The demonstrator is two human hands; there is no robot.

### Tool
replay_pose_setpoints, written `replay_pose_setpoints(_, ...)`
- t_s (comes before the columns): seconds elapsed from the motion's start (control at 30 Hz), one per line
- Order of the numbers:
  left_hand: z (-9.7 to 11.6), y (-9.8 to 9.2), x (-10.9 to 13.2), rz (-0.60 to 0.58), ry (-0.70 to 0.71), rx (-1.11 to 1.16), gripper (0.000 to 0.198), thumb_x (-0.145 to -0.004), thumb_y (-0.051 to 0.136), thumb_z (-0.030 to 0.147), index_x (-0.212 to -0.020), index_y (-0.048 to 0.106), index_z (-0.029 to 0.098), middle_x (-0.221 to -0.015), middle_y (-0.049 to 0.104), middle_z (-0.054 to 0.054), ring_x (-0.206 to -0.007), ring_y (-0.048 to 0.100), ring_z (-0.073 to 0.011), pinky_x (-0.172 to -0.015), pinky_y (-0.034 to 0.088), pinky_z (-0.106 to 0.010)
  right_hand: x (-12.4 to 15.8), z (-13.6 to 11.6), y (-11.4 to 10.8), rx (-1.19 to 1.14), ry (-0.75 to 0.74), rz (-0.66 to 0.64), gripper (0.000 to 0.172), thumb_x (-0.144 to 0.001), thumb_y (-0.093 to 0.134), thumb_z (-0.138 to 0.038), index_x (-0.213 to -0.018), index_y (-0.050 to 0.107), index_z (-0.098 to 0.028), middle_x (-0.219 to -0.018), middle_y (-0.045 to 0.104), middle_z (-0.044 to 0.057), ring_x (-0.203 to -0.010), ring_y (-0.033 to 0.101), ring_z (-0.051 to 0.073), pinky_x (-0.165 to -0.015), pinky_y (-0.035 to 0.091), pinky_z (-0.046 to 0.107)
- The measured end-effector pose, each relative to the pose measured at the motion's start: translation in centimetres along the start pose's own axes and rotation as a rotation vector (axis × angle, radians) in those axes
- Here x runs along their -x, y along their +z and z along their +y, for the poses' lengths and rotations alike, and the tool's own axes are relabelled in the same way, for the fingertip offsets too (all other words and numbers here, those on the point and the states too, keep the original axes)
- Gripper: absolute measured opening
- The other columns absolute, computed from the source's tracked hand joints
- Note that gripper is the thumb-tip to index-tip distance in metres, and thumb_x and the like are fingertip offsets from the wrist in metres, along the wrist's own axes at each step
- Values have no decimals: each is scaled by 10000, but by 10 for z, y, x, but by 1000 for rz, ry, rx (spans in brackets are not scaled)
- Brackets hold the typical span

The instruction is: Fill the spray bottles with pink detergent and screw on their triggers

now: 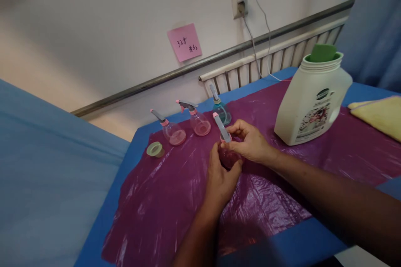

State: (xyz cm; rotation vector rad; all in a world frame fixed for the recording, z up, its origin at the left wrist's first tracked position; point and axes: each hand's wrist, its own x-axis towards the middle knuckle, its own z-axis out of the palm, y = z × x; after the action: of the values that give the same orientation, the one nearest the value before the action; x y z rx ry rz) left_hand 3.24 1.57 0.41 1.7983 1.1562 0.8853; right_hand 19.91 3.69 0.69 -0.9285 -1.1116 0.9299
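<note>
A small clear spray bottle (229, 158) with a grey and pink spray head (221, 127) stands between my hands on the purple plastic sheet (175, 192). My left hand (221, 175) is wrapped round the bottle's body. The fingers of my right hand (250, 142) pinch the pink collar at its neck. Two similar bottles with pink collars, one at the left (174, 133) and one nearer the middle (200, 123), stand behind my hands. A teal spray bottle (222, 112) is just beyond my right hand.
A large white jug (310, 100) with a green piece (323, 53) in its mouth stands at the right, near a yellow cloth (380, 114). At the left sits a pale green cap (155, 149). Cables hang from a wall socket (239, 5); blue curtains flank the table.
</note>
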Motion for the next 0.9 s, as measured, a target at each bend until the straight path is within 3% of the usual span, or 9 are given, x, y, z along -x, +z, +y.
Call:
replay_pose_setpoints(0.13, 3, -1, -1, -5, 13, 5, 661, -933, 840, 283, -1526, 548, 276, -1471, 677, -111, -1363, 662, -320, -1167, 525, -539, -2, -1, 2, -67, 9, -13, 474, -712, 992, -379, -1003, 640, -250, -905, 739, -28, -824, 688, 153, -809, 548, 312)
replay_pose_setpoints(0.33, 2, -1, -2, 2, 57, 40, 640, -927, 848, 272, -1502, 568, 256, -1473, 676, -102, -1371, 651, -299, -1158, 509, -477, -4, -4, 0, -11, 12, -72, 501, -729, 984, -506, -1060, 732, -226, -1005, 774, 15, -927, 701, 186, -930, 559, 366)
replay_pose_setpoints(0.57, 7, -2, -3, -10, 65, 61, 551, -906, 841, 230, -1403, 603, 242, -1344, 720, -84, -1267, 693, -292, -1103, 541, -457, -4, -3, 9, -3, 71, 7, 617, -610, 1038, -517, -982, 634, -237, -905, 703, -24, -829, 636, 172, -814, 535, 337)
replay_pose_setpoints(0.73, 4, 0, -2, -6, 65, 79, 576, -916, 845, 274, -1429, 586, 232, -1368, 711, -97, -1276, 693, -296, -1104, 552, -465, 1, -2, 13, 41, 14, 18, 516, -706, 977, -448, -983, 592, -245, -897, 659, -38, -827, 618, 163, -794, 520, 321)
replay_pose_setpoints(0.9, -4, 2, 0, 2, 69, 111, 703, -921, 880, 330, -1542, 554, 273, -1525, 648, -135, -1444, 617, -369, -1217, 504, -588, 10, -8, -2, 144, -98, -120, 345, -964, 759, -382, -1266, 686, -232, -1159, 766, 46, -1062, 715, 211, -983, 559, 381)
